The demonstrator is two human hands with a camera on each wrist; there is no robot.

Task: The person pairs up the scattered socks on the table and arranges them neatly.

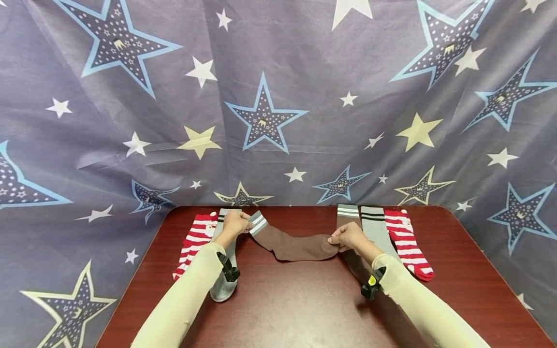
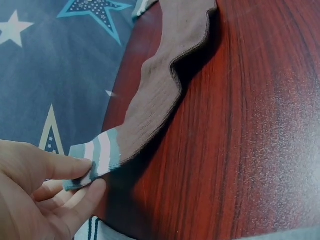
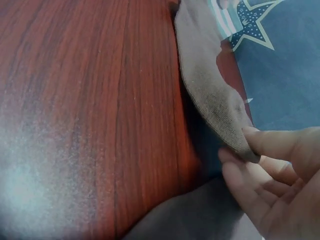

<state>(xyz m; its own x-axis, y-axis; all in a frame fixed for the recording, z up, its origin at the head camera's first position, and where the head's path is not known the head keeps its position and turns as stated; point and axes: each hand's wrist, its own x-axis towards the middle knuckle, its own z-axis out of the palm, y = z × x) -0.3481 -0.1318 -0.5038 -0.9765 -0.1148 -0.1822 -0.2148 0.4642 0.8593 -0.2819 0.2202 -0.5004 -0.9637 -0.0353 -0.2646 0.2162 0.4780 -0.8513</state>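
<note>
A brown sock (image 1: 300,246) with a grey and white striped cuff stretches between both hands over the middle of the table. My left hand (image 1: 236,224) pinches its cuff between thumb and fingers, as the left wrist view shows at the striped cuff (image 2: 102,152). The toe end is pinched by my right hand (image 1: 350,237); in the right wrist view the thumb (image 3: 272,142) lies over the sock's tip (image 3: 235,135). Below the left hand lies a grey sock (image 1: 224,289). Another brown sock (image 1: 354,266) lies under the right hand, partly hidden by it.
A red and white striped sock (image 1: 197,237) lies at the left of the reddish-brown table (image 1: 287,309). To the right are a grey sock (image 1: 376,229) with black stripes and a second red and white striped sock (image 1: 408,244). A star-patterned cloth (image 1: 296,121) hangs behind the table.
</note>
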